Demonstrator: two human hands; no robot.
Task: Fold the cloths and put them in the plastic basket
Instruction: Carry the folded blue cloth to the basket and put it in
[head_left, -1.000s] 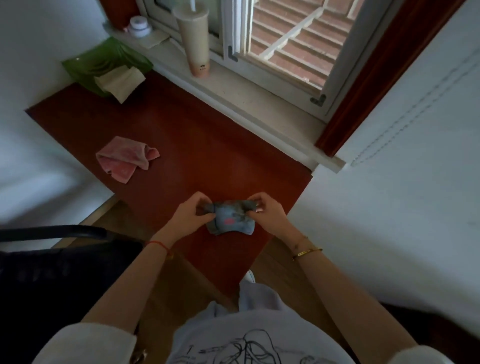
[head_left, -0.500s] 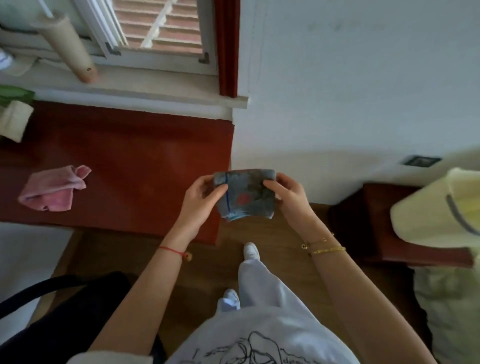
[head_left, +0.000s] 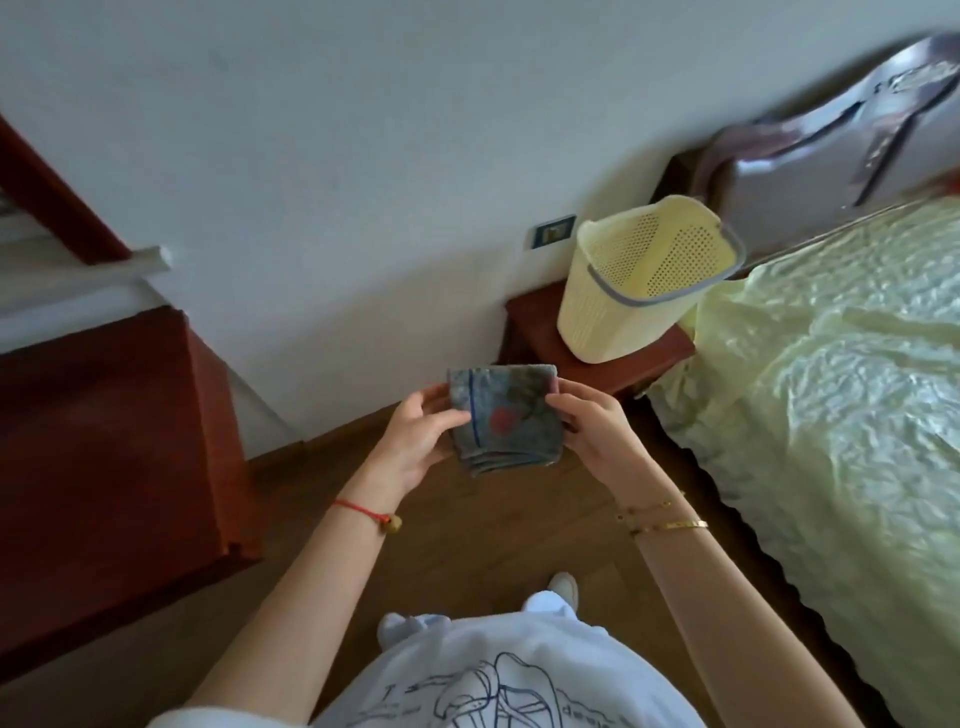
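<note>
A folded grey-blue cloth (head_left: 506, 415) with a red spot and a blue stripe is held in the air between both hands, above the wooden floor. My left hand (head_left: 415, 441) grips its left edge and my right hand (head_left: 597, 436) grips its right edge. A pale yellow perforated plastic basket (head_left: 623, 301) with a grey rim band stands on a small red-brown nightstand (head_left: 540, 322), up and to the right of the cloth. What lies inside the basket is hidden.
A red-brown table (head_left: 104, 441) stands at the left below a window sill (head_left: 78, 280). A bed with a pale green cover (head_left: 831, 389) and a dark headboard fills the right side. White wall behind, wooden floor (head_left: 493, 530) under my feet.
The view has swung right, away from the table and window. The pink cloth and the cup have left the frame; the basket, nightstand and bed have come into view. Both hands still hold the folded cloth.
</note>
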